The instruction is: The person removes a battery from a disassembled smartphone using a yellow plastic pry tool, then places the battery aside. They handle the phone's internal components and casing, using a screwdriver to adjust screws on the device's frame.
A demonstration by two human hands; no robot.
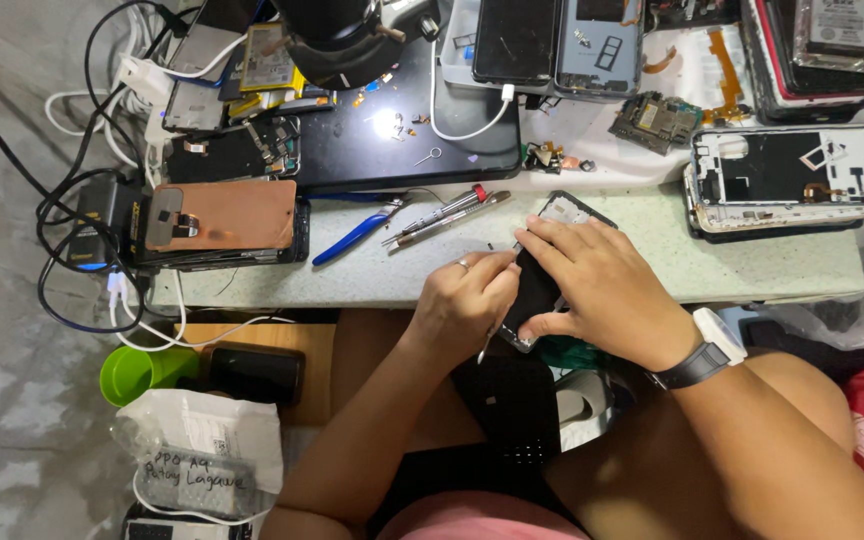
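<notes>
A bare strip of the counter (752,265) is left open along its near edge, to the right of the hands, bounded behind by the white phone frame (794,178). Another open patch of counter is seen between the blue-handled tweezers (354,238) and the near edge, left of the left hand (464,305). Passage further left is blocked by the copper-backed phone (220,220) and the tangle of black and white cables (102,200). The way straight ahead is barred by the screwdrivers (447,215) just beyond the fingers, by the black work mat (407,135) strewn with small parts, and by the stacked phones (557,40) at the back
</notes>
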